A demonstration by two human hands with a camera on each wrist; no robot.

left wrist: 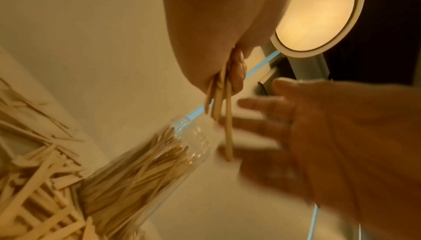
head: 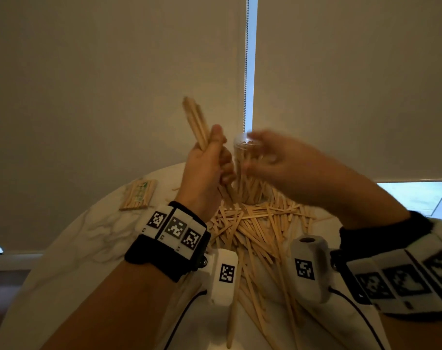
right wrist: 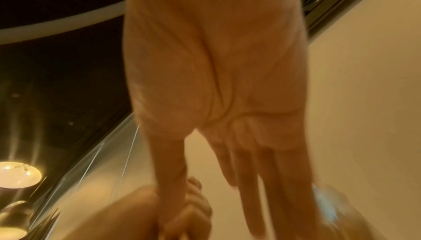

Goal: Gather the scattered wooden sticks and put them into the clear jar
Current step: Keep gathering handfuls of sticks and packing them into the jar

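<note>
Loose wooden sticks (head: pixel 252 231) lie heaped across the round counter (head: pixel 71 251), reaching almost to its near edge; a packed bundle (head: pixel 138 194) sits apart by the far left rim. Behind the heap stands the clear jar (head: pixel 249 170), already full of sticks. Left hand (head: pixel 207 170), grip clenched on a bunch of sticks (head: pixel 196 122), hovers beside the jar's mouth. Right hand (head: pixel 278 157), blurred, fingers spread and released, is at the jar's rim.

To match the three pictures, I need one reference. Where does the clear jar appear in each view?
Head: the clear jar stands centre, behind the right hand.
Left wrist: lower centre, tilted, full of sticks.
Right wrist: perhaps the blur at the lower right; cannot tell.
Shared landmark: the left hand.
</note>
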